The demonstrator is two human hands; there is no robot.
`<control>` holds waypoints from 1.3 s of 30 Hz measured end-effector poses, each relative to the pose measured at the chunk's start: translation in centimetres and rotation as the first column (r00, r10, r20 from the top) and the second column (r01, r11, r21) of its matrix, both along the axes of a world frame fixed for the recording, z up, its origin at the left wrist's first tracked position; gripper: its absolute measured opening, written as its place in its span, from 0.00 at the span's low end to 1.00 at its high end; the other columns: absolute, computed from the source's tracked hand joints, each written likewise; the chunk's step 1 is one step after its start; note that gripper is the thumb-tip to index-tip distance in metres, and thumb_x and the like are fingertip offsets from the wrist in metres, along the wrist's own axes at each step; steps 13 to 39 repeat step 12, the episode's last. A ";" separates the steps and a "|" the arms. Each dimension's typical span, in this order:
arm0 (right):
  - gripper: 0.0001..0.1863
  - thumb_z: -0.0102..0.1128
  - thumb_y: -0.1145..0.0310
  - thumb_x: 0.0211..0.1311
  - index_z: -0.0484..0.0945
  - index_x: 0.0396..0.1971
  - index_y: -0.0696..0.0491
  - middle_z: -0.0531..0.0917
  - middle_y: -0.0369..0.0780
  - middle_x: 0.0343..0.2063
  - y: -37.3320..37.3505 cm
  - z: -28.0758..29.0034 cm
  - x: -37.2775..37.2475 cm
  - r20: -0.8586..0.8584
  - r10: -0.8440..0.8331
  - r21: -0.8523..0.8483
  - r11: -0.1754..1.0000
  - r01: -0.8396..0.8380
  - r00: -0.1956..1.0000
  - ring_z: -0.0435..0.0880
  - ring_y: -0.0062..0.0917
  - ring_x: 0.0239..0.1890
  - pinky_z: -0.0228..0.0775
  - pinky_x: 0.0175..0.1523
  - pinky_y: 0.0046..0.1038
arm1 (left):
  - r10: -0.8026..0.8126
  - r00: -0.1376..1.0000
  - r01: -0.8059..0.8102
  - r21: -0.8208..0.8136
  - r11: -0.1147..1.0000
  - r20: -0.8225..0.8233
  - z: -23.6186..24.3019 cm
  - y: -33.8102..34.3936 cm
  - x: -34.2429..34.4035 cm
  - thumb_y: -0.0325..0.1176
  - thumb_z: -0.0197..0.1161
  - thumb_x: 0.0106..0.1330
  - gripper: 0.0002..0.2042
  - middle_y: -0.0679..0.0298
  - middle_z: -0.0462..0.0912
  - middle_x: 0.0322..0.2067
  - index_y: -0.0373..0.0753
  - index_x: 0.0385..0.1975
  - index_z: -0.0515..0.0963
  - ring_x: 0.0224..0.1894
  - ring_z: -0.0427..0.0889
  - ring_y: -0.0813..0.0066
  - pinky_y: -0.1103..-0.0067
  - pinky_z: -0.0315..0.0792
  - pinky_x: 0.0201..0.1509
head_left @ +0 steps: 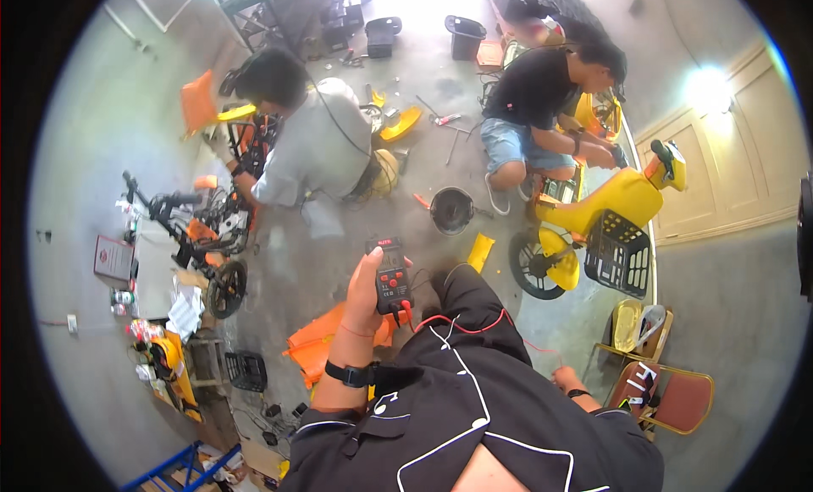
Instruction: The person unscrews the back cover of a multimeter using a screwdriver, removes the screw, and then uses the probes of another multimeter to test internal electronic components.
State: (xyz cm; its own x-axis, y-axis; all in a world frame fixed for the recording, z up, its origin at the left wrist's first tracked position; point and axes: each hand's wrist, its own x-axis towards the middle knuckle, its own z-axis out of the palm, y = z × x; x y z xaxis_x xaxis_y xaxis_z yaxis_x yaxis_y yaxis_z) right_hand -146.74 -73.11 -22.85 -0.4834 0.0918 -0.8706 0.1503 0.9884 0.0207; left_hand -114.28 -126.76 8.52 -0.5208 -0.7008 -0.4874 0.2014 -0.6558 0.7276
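Note:
My left hand [365,282] is wrapped round a black and red multimeter [393,290], held up in front of my body. Its display faces me, and a red plug sits in its lower end. From there a red test lead [483,329] runs across my dark trousers to the right. My right hand [566,378] hangs low beside my right hip, its fingers closed at the far end of that lead. The probe tip itself is too small to make out. Orange plastic panels [318,344] lie on the floor beyond my left forearm.
A yellow scooter [605,200] with a black basket stands at right, a person in black [538,94] crouching beside it. At left another person [318,136] works at a stripped scooter frame [199,225]. A black bucket [451,210], yellow panel [481,252] and chairs [684,400] stand around.

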 end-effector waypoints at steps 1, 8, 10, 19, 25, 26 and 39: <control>0.10 0.54 0.70 0.56 0.85 0.31 0.51 0.86 0.47 0.31 -0.2 -1.5 -2.1 -0.132 0.126 -0.055 0.989 -0.134 0.983 0.85 0.41 0.40 0.75 0.47 0.40 | -0.049 0.998 0.052 0.064 0.997 -0.051 0.2 -2.1 -0.7 0.48 0.51 0.70 0.19 0.63 0.80 0.33 0.36 0.42 0.75 0.30 0.79 0.80 0.81 0.76 0.29; 0.15 0.48 0.75 0.58 0.85 0.36 0.52 0.85 0.49 0.34 -29.6 2.7 -11.8 -0.459 0.170 -0.468 0.788 -0.400 0.872 0.84 0.41 0.39 0.74 0.46 0.40 | 0.113 0.983 -0.089 0.167 0.982 -0.143 -4.1 -16.6 -7.2 0.47 0.50 0.69 0.19 0.62 0.81 0.34 0.36 0.47 0.73 0.30 0.80 0.76 0.80 0.78 0.31; 0.14 0.50 0.76 0.57 0.84 0.39 0.49 0.84 0.47 0.39 -35.6 1.5 -16.6 -0.780 0.330 -0.282 0.574 -0.769 0.532 0.80 0.43 0.47 0.71 0.52 0.40 | 0.065 0.975 -0.030 0.164 0.986 -0.212 -3.7 -21.8 -10.6 0.48 0.50 0.69 0.20 0.61 0.81 0.35 0.37 0.47 0.73 0.33 0.80 0.74 0.77 0.78 0.36; 0.16 0.55 0.76 0.53 0.83 0.43 0.51 0.83 0.47 0.44 -48.7 10.1 -16.8 -0.827 0.284 -0.339 0.438 -0.833 0.486 0.79 0.41 0.51 0.69 0.57 0.39 | 0.112 0.957 -0.066 0.176 0.982 -0.266 -3.5 -24.8 -11.2 0.49 0.50 0.68 0.21 0.60 0.81 0.37 0.37 0.47 0.73 0.39 0.81 0.71 0.71 0.78 0.47; 0.16 0.55 0.76 0.53 0.83 0.43 0.51 0.83 0.47 0.44 -48.7 10.1 -16.8 -0.827 0.284 -0.339 0.438 -0.833 0.486 0.79 0.41 0.51 0.69 0.57 0.39 | 0.112 0.957 -0.066 0.176 0.982 -0.266 -3.5 -24.8 -11.2 0.49 0.50 0.68 0.21 0.60 0.81 0.37 0.37 0.47 0.73 0.39 0.81 0.71 0.71 0.78 0.47; 0.16 0.55 0.76 0.53 0.83 0.43 0.51 0.83 0.47 0.44 -48.7 10.1 -16.8 -0.827 0.284 -0.339 0.438 -0.833 0.486 0.79 0.41 0.51 0.69 0.57 0.39 | 0.112 0.957 -0.066 0.176 0.982 -0.266 -3.5 -24.8 -11.2 0.49 0.50 0.68 0.21 0.60 0.81 0.37 0.37 0.47 0.73 0.39 0.81 0.71 0.71 0.78 0.47; 0.16 0.55 0.76 0.53 0.83 0.43 0.51 0.83 0.47 0.44 -48.7 10.1 -16.8 -0.827 0.284 -0.339 0.438 -0.833 0.486 0.79 0.41 0.51 0.69 0.57 0.39 | 0.112 0.957 -0.066 0.176 0.982 -0.266 -3.5 -24.8 -11.2 0.49 0.50 0.68 0.21 0.60 0.81 0.37 0.37 0.47 0.73 0.39 0.81 0.71 0.71 0.78 0.47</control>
